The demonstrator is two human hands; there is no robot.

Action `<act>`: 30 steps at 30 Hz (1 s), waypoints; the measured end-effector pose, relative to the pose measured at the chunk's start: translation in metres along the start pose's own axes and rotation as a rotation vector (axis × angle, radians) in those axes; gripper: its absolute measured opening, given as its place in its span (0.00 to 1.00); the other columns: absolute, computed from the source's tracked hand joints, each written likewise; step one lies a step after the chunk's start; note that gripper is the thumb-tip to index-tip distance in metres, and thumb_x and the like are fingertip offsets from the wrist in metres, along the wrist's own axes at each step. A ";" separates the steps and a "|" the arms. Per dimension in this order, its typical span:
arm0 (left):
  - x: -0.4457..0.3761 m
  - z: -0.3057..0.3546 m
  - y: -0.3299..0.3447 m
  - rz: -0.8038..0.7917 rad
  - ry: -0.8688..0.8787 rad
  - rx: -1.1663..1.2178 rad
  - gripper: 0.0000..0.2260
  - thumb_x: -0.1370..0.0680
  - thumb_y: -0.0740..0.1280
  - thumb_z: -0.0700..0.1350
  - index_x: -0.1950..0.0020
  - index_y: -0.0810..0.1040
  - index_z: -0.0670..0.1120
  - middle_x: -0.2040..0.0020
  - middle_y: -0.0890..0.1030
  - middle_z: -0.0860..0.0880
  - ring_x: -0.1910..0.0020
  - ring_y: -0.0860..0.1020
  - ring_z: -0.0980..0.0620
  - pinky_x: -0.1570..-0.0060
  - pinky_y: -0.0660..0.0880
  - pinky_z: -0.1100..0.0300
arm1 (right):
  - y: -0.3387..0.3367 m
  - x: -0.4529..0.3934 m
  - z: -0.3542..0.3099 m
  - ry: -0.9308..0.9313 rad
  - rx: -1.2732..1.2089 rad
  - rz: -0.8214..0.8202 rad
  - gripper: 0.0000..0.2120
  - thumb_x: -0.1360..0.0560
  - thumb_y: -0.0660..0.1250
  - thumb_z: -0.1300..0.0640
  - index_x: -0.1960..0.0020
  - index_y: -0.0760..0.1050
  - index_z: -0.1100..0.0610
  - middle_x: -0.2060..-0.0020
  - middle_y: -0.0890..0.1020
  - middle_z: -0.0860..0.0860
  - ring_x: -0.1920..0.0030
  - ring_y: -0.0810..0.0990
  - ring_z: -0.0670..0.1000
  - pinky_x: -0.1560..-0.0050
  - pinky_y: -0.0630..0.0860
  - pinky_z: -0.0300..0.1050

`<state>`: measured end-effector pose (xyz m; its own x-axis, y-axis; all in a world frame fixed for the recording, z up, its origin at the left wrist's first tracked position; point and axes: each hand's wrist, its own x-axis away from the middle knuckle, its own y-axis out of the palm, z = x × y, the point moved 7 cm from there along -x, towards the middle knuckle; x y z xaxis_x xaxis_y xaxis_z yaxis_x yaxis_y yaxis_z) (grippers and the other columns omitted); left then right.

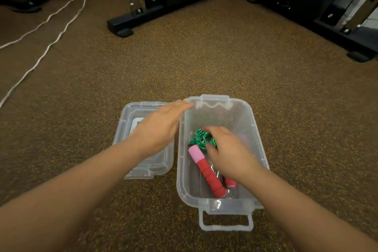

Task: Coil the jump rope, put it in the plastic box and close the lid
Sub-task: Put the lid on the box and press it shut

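A clear plastic box (254, 129) stands open on the speckled floor. Inside it lies the jump rope: a bundle of green cord (201, 139) and two red handles with pink ends, one handle (206, 170) fully in view, the other mostly under my wrist. My right hand (231, 153) is down in the box, fingers curled over the green cord. My left hand (159, 127) hovers flat with fingers apart over the clear lid (143, 168), which lies on the floor just left of the box, its fingertips near the box's far left corner.
Black gym machine frames stand on the floor at the back centre (143, 16) and back right (337, 26). Two white cables (51, 41) run across the floor on the left. A latch handle (225, 223) sticks out from the box's near end.
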<state>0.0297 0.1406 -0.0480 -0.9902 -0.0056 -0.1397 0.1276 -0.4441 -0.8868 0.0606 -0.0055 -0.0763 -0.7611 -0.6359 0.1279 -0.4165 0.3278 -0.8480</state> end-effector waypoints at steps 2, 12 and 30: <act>0.027 -0.030 -0.012 0.092 -0.094 0.036 0.21 0.19 0.56 0.41 0.26 0.62 0.50 0.25 0.64 0.51 0.26 0.61 0.53 0.28 0.56 0.60 | -0.009 0.001 -0.021 -0.081 -0.041 0.088 0.21 0.23 0.59 0.59 0.30 0.66 0.51 0.33 0.72 0.49 0.32 0.68 0.49 0.32 0.65 0.44; 0.119 -0.134 0.052 -0.324 -0.236 -0.225 0.42 0.31 0.42 0.72 0.23 0.53 0.49 0.22 0.56 0.47 0.23 0.53 0.50 0.25 0.46 0.58 | 0.058 0.010 -0.148 -0.484 0.078 -0.011 0.25 0.26 0.61 0.61 0.30 0.65 0.58 0.31 0.69 0.56 0.28 0.63 0.56 0.26 0.51 0.43; 0.115 -0.146 0.059 -0.352 -0.223 -0.234 0.36 0.27 0.67 0.57 0.24 0.53 0.50 0.25 0.59 0.51 0.26 0.57 0.52 0.27 0.50 0.58 | 0.151 -0.005 -0.107 -0.153 0.320 -0.371 0.29 0.24 0.61 0.58 0.25 0.55 0.59 0.25 0.58 0.58 0.24 0.51 0.59 0.24 0.53 0.54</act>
<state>-0.0680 0.2444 -0.1809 -0.9605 -0.0944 0.2618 -0.2333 -0.2400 -0.9423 -0.0520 0.1218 -0.1496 -0.4997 -0.7715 0.3938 -0.4532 -0.1545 -0.8779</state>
